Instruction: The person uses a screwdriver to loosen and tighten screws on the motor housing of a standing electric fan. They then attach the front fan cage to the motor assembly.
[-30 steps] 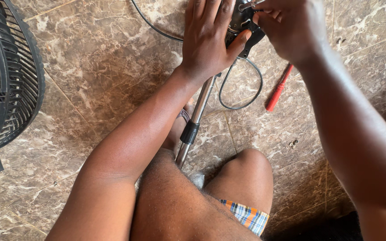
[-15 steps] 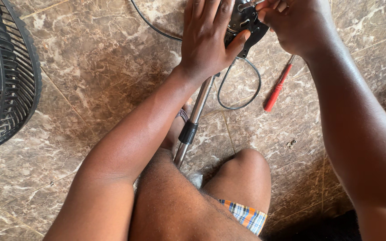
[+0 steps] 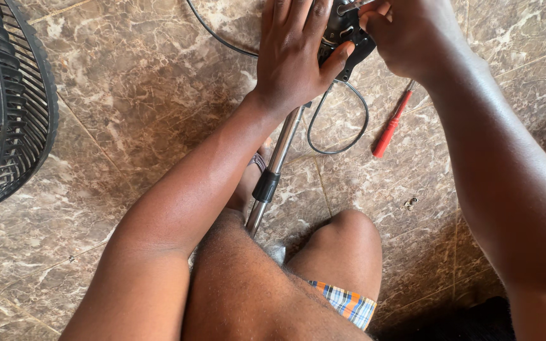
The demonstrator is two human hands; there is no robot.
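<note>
Fan grille (image 3: 7,107) stands at left on the tiled floor (image 3: 127,82). Metal pole (image 3: 277,161) runs up to a black fitting (image 3: 342,31). Left hand (image 3: 295,53) presses flat, fingers together, bracing it; keep that firm. Right hand (image 3: 406,35) pinches a small part at the fitting. Red screwdriver (image 3: 392,125) lies beside.

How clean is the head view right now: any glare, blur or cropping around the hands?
Head view: soft, even daylight, sharp focus, no motion blur; mild sheen on the marble floor tiles and a bright highlight along the chrome pole; the left hand, right hand and black part are cropped by the top edge; fan grille cut off at left.
</note>
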